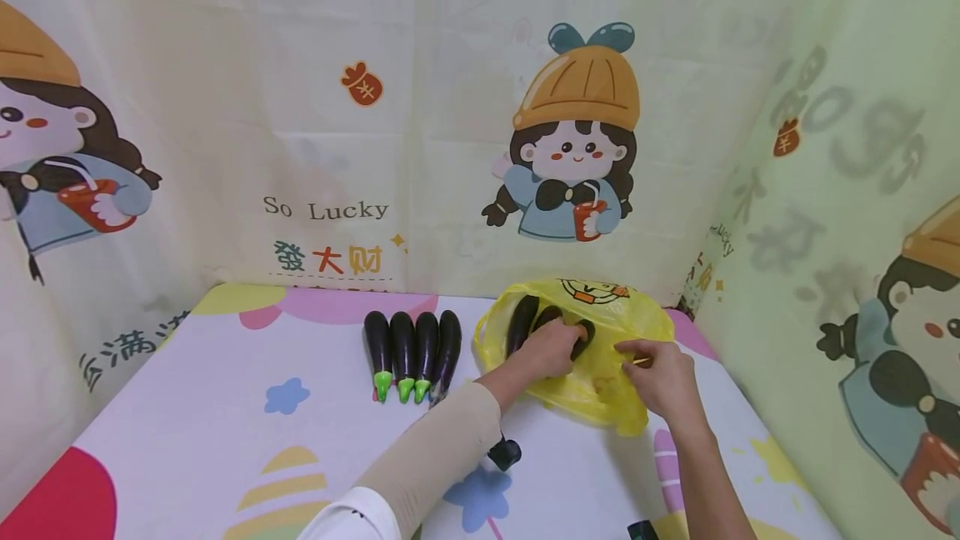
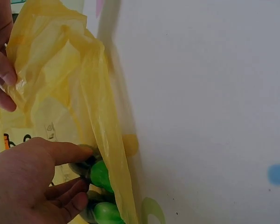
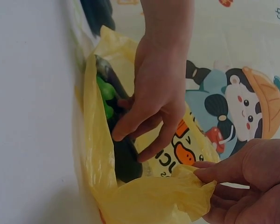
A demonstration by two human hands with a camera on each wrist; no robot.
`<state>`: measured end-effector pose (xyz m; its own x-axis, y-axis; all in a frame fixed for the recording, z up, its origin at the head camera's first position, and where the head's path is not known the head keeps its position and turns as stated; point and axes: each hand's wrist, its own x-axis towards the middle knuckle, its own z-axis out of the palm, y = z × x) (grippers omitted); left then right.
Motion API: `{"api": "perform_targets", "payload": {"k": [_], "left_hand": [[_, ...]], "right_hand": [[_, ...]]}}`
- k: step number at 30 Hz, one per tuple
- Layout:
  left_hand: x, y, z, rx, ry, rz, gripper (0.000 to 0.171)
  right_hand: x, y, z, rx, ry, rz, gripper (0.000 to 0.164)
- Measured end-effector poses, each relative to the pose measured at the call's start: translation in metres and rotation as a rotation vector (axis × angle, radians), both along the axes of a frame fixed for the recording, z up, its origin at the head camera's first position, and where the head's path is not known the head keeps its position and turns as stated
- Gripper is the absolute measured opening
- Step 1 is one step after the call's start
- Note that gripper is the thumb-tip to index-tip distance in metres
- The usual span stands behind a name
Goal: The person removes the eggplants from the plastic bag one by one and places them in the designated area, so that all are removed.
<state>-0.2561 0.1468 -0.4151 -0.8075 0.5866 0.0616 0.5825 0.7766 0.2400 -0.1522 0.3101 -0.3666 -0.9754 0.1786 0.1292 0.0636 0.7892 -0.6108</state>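
Four glossy purple-black eggplants (image 1: 402,348) lie on the white patterned tabletop (image 1: 187,407). Rightward, the left hand's (image 1: 551,348) grip curls around one of at least three inside a thin yellow plastic bag (image 1: 641,317). The right hand (image 1: 663,377) pinches its rim; a slip could let the film sag and snag.

Soft light, dimmer wrist views, faint shadows

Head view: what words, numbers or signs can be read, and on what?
"So Lucky": back curtain.
"發大财": back curtain.
"¥": red pouches on the back curtain and right curtain.
"满": left curtain.
"ucky": right curtain, start unclear.
Too small, blurred or cut off: yellow bag print, remaining curtain characters.
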Motion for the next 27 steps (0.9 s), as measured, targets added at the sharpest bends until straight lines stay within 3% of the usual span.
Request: {"api": "perform_targets", "payload": {"k": [6, 19, 27], "left_hand": [[0.004, 0.005, 0.000, -0.005, 0.024, -0.006, 0.046], [0.015, 0.011, -0.001, 0.006, -0.057, 0.054, 0.046], [0.015, 0.012, -0.003, -0.013, -0.058, 0.033, 0.046]], "right_hand": [[0.000, 0.000, 0.001, -0.002, -0.008, -0.003, 0.025], [0.001, -0.002, 0.002, -0.010, -0.024, -0.012, 0.026], [0.001, -0.002, 0.002, -0.013, -0.036, -0.019, 0.027]]}}
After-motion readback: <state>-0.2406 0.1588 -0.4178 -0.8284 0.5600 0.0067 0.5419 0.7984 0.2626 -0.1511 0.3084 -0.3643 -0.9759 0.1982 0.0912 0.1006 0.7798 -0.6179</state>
